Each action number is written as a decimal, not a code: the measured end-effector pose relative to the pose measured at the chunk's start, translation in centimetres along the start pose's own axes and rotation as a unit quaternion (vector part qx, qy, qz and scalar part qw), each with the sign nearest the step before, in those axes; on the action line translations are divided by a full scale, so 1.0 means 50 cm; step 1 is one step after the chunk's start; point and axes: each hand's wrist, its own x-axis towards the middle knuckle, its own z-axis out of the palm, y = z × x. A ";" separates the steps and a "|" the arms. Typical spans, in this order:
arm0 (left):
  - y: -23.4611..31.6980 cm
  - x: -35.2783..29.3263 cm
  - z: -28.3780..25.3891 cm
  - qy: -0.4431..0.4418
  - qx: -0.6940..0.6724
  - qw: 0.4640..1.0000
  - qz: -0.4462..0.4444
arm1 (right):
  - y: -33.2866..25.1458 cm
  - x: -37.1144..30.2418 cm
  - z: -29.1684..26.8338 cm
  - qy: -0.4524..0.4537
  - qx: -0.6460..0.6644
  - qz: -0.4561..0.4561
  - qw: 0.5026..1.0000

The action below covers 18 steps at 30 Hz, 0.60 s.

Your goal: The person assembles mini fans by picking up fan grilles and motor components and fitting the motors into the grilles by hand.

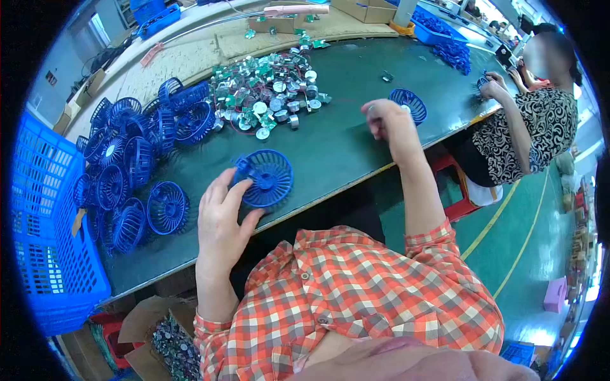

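Observation:
My left hand [219,213] is at the near edge of the green bench, its fingers and thumb around the left side of a round blue fan housing [270,181]. The housing lies with its hollow side up, ribs and hub showing. My right hand [389,120] is raised over the bench farther right, fingers curled down; whatever may be in them is hidden. Just beyond it rests another blue fan housing [416,106] with a pale round part inside. A heap of small motors with green circuit boards [270,92] sits on the far side between my hands.
Blue fan housings [121,149] are piled at the left, beside a blue plastic basket [47,209]. A co-worker in a patterned top [530,136] works at the right, on a red stool [457,190]. Blue parts [451,57] lie at the far right; an open carton [171,336] stands below the bench.

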 end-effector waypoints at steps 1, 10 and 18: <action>0.016 -0.001 0.005 0.004 -0.014 1.000 -0.001 | -0.005 -0.017 0.006 0.006 -0.128 -0.015 0.992; 0.015 0.013 0.005 0.000 -0.091 0.996 0.011 | 0.002 -0.036 0.036 0.125 -0.522 -0.127 0.834; 0.003 0.032 0.025 0.004 -0.043 0.997 0.057 | 0.004 -0.081 0.020 0.076 -0.523 -0.212 0.822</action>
